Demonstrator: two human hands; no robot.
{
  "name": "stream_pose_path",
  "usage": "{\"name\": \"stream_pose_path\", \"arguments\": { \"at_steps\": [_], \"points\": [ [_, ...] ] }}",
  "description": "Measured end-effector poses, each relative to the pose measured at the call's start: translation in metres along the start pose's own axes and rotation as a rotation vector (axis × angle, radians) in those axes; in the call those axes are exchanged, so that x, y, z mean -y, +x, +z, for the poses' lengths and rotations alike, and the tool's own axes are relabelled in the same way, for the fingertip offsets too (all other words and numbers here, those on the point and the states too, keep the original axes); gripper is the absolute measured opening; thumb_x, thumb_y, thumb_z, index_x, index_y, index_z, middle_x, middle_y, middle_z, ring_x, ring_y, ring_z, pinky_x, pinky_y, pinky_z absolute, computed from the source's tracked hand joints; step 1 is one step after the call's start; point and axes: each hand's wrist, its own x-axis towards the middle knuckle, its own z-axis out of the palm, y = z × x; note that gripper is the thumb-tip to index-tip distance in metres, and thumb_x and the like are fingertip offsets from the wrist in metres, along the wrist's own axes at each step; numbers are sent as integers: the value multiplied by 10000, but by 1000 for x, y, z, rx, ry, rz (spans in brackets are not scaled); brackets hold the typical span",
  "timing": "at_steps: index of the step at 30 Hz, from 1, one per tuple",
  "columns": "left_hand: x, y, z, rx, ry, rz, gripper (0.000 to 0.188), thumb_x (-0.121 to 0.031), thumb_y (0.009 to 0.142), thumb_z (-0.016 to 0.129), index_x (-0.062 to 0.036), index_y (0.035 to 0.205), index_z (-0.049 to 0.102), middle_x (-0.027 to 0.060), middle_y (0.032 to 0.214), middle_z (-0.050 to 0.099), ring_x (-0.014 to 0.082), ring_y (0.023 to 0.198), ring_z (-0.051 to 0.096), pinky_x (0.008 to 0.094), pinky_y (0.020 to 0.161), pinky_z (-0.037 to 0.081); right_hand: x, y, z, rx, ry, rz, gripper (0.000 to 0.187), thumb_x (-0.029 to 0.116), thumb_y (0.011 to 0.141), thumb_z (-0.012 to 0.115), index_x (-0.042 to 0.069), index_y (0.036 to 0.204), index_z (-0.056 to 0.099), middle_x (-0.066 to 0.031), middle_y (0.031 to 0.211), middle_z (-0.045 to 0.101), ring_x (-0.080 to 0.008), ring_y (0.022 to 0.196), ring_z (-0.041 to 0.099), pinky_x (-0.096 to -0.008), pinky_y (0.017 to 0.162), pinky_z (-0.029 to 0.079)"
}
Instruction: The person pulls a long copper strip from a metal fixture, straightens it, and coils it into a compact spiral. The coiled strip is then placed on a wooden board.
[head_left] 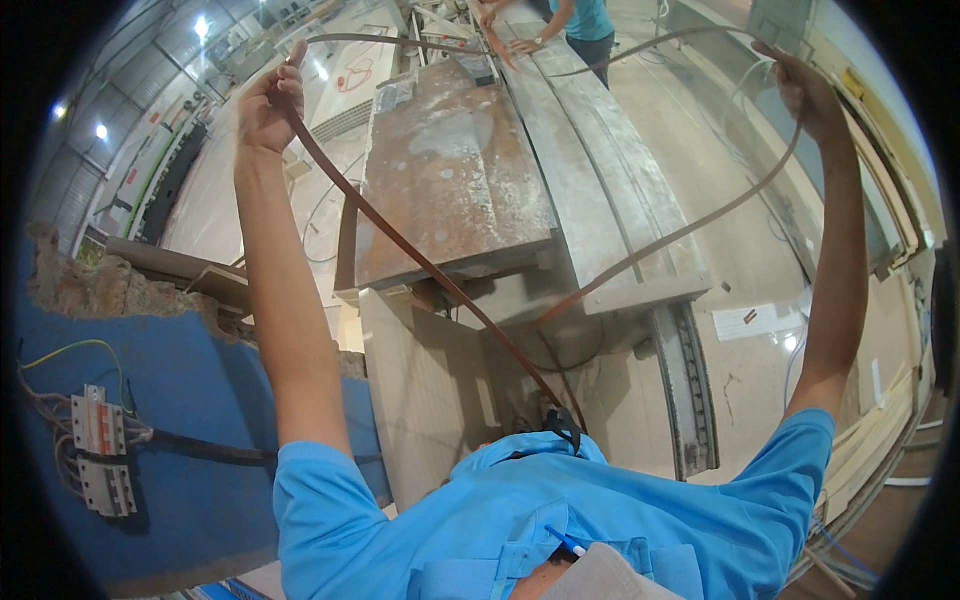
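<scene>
Both my arms are raised and spread wide. My left hand is closed around a long, thin brown flexible strip at the upper left. From that hand, one length sags down toward my feet and another runs to the far end of the metal table. At the upper right, my right hand grips a similar brown strip, which bends back to the far end and also hangs down to the middle. Whether both are one continuous strip I cannot tell. Between them lies a rust-stained metal table.
Across the table, a co-worker's hand rests by an orange piece. A silver metal bed runs alongside. Left, wired circuit breakers sit on a blue surface. A pale upright board stands close in front of me.
</scene>
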Motion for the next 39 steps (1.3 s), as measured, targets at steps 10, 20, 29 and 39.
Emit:
{"name": "stream_pose_path", "arguments": {
  "at_steps": [10,20,29,39],
  "points": [
    [2,1,2,4,-35,14,479,9,1035,444,173,1470,331,227,1463,536,160,850,642,233,663,584,3,-9,0,-130,-75,-43,495,274,1097,531,-6,1504,491,96,729,458,31,513,443,-122,415,373],
    [22,-7,-10,-21,-22,37,455,18,1036,424,203,1438,318,269,1454,522,165,837,656,226,630,590,-12,-19,-23,-53,-63,-81,444,301,1073,580,-14,1385,604,81,720,541,31,474,421,-152,407,355],
    [33,-16,-12,-44,-20,68,504,40,1020,485,206,1452,286,271,1465,493,148,831,657,208,601,587,-12,-26,-30,-135,-42,-24,419,281,1078,558,-6,1378,610,81,714,556,24,450,413,-155,385,345],
    [33,-17,-14,-70,5,107,497,47,1019,479,186,1461,301,272,1468,497,148,834,655,203,591,573,-16,-24,-29,-201,-35,19,456,281,1084,548,-6,1438,564,93,701,495,24,444,411,-152,376,354]
  ]
}}
